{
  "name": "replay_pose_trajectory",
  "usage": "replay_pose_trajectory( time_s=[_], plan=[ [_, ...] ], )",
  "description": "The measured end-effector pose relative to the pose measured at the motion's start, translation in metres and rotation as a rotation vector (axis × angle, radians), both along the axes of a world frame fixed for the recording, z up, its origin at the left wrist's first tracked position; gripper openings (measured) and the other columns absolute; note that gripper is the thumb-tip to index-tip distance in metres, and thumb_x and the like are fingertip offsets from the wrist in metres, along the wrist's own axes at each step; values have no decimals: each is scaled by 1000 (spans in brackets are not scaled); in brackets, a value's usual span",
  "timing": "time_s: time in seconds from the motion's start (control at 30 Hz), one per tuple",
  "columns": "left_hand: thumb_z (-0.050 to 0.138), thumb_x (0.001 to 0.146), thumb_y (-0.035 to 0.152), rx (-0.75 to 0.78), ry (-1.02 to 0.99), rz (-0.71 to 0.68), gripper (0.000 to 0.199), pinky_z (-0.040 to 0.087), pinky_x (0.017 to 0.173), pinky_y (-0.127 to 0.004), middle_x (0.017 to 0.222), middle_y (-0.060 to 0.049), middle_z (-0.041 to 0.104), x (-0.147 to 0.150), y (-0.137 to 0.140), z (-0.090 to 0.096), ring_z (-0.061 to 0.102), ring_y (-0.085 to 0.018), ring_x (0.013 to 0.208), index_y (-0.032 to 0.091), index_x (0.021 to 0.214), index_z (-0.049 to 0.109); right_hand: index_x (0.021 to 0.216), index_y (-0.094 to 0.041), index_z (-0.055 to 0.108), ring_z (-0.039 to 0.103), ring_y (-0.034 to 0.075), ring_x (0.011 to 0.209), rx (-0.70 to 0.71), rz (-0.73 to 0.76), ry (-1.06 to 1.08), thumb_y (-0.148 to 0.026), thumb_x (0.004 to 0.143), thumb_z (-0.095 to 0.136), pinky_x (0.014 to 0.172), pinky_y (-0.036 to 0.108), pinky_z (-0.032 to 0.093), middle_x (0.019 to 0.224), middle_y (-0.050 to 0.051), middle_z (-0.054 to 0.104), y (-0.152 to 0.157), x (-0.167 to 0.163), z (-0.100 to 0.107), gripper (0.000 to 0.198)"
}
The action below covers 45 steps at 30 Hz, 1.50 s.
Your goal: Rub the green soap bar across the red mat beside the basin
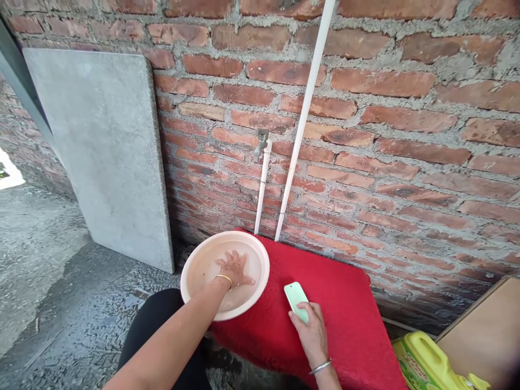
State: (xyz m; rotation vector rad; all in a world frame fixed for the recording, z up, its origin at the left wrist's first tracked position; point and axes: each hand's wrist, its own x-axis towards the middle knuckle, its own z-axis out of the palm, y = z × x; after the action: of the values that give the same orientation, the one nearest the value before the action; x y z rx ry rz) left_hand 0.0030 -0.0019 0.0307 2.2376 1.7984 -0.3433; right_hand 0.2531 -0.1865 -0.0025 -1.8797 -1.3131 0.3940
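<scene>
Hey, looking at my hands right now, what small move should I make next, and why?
I'd probably lift your left hand from the pale basin and drip some water onto the red cloth. That hand looks dipped in the water, fingers spread, while your right hand grips the mint-green object over the cloth; whether it touches is unclear.

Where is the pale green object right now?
In the head view, the pale green object is right of centre, low down, held in the right hand over red cloth, right of the basin.
</scene>
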Motion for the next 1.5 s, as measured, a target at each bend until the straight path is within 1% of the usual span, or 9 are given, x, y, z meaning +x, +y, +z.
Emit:
replay_pose_trajectory(
  time_s=[0.1, 0.33, 0.47, 0.57, 0.63, 0.77, 1.0, 1.27, 1.5],
  plan=[
    [59, 68, 82, 15, -7, -1, 116, 23, 99, -82, 166, -25, 16, 0, 0, -1, 12, -61, 145, 23, 161, 20, 84, -29, 71, 63, 24, 90, -3, -21, 13, -55, 72, 62, 85, 34, 50, 93, 2, 60, 1, 3, -1, 30],
    [61, 68, 79, -9, 19, -8, 116, 25, 98, -82, 166, -25, 15, 2, -1, 7, 14, -60, 145, 24, 161, 18, 84, -27, 72, 63, 25, 88, 17, -112, 5, -67, 70, 61, 84, 37, 49, 91, 4, 60, -1, 16, -1, 44],
    [63, 67, 77, -11, 13, -4, 116, 26, 98, -82, 166, -25, 16, 1, 1, 4, 14, -60, 145, 25, 161, 19, 83, -27, 72, 63, 25, 90, 19, -52, 17, -60, 71, 64, 86, 37, 49, 92, 4, 60, -3, 5, -2, 36],
    [59, 69, 80, -7, 12, -14, 115, 26, 98, -81, 166, -26, 15, 0, 0, 4, 14, -59, 145, 23, 161, 19, 82, -28, 71, 63, 24, 91, 20, 16, -4, -50, 72, 65, 87, 35, 49, 93, 3, 61, -3, -7, 0, 25],
    [58, 69, 81, -12, 14, -15, 116, 25, 98, -81, 165, -27, 15, 0, -1, 6, 14, -59, 145, 23, 161, 19, 82, -29, 71, 63, 24, 92, 14, 30, -14, -47, 72, 65, 87, 35, 49, 93, 4, 61, -2, -11, 1, 22],
    [60, 68, 80, -15, 12, -8, 115, 24, 98, -81, 165, -28, 15, 0, 0, 6, 13, -60, 145, 23, 161, 20, 84, -28, 71, 63, 24, 92, -5, 25, 3, -49, 72, 63, 88, 35, 50, 94, 4, 61, -2, -9, 3, 26],
    [60, 65, 84, 11, -6, 9, 119, 23, 99, -81, 166, -25, 17, 1, 2, -2, 15, -59, 144, 26, 161, 20, 83, -29, 70, 63, 24, 91, 7, 4, 5, -54, 71, 63, 87, 35, 51, 94, 3, 62, -1, -3, 0, 29],
    [60, 67, 81, -10, 11, -3, 117, 25, 99, -80, 165, -26, 17, 3, -2, 8, 15, -59, 145, 24, 161, 19, 84, -28, 71, 63, 24, 90, -13, -6, 25, -55, 71, 62, 86, 35, 50, 94, 4, 61, -1, -2, 2, 31],
    [56, 69, 84, 1, 5, -12, 116, 24, 98, -81, 165, -26, 17, 2, -3, 8, 15, -59, 145, 24, 161, 19, 84, -29, 71, 63, 24, 91, -5, -7, 20, -54, 71, 63, 85, 35, 50, 95, 3, 61, -1, -1, 1, 30]
  ],
)
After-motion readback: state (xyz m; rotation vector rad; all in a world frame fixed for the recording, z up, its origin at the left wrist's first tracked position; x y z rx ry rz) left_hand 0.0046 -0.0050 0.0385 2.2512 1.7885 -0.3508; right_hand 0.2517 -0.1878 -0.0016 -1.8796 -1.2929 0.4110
